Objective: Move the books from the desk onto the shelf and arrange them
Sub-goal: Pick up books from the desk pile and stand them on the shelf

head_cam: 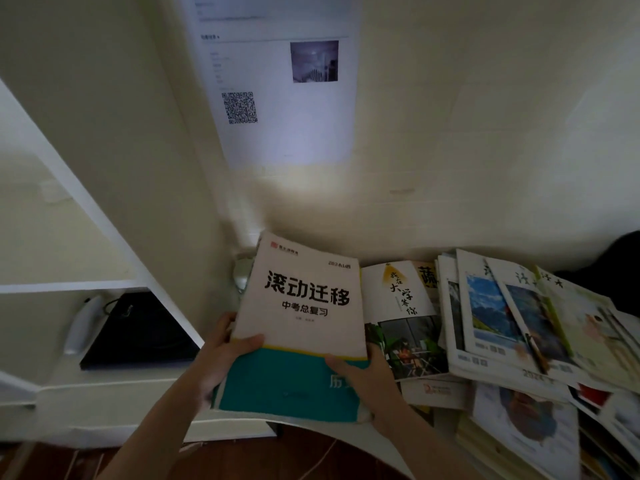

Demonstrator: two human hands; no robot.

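Both hands gripped one workbook (304, 306), white above and teal below, with bold black title characters. The left hand (221, 355) clasped its lower left edge, thumb laid across the cover and fingers (225, 323) curled behind. The right hand (367, 375) clasped the lower right corner, fingers (343, 362) pressed onto the teal band.

The workbook was held tilted above the near-left end of the surface (346, 434), its top edge toward the wall (485, 133). Just to its right, a loose pile of books (502, 317) lay overlapping and fanned, some corners jutting past those beneath.

To the left stood the white shelf (114, 216). Its upper compartment looked open; the lower one held a flat black device (138, 334) with a pale object (83, 323) beside it. A printed sheet (277, 81) with a QR code hung on the wall above.
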